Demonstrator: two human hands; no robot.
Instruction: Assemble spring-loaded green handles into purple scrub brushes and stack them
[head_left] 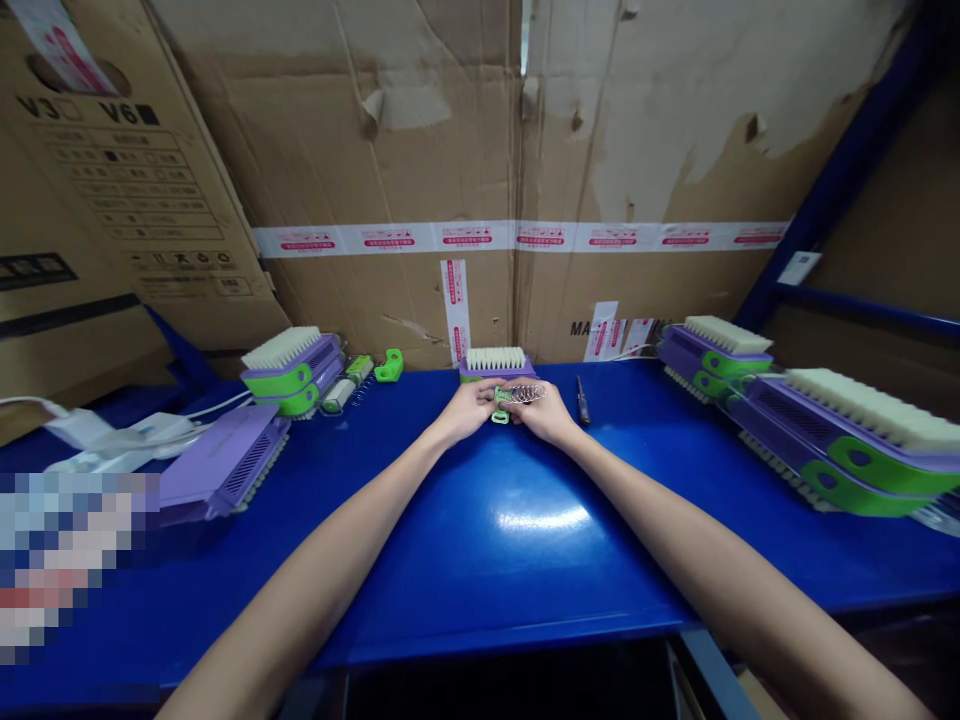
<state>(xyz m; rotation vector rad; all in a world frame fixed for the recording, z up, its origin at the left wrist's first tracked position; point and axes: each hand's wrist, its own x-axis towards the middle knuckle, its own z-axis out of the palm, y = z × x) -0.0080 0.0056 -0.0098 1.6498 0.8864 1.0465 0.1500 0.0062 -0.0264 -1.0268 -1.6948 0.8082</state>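
Observation:
Both hands meet over the middle of the blue table (487,520). Between them is a small green plastic part (501,404) with a loop at its lower end. The fingertips of my left hand (472,408) are closed on its left side. My right hand (551,415) is closed around a silver coil spring (531,393), which lies across its fingers beside the green part. Whether the spring is joined to the part I cannot tell. Just behind the hands stands a purple and green brush block (496,358) with pale bristles, its lower portion hidden.
A screwdriver (583,402) lies right of my hands. More brush blocks stand stacked at right (847,440) and left (292,370). Near the left stack are a green bracket (389,366), a purple housing (217,460) and a white power strip (127,445). Cardboard (390,150) walls the back.

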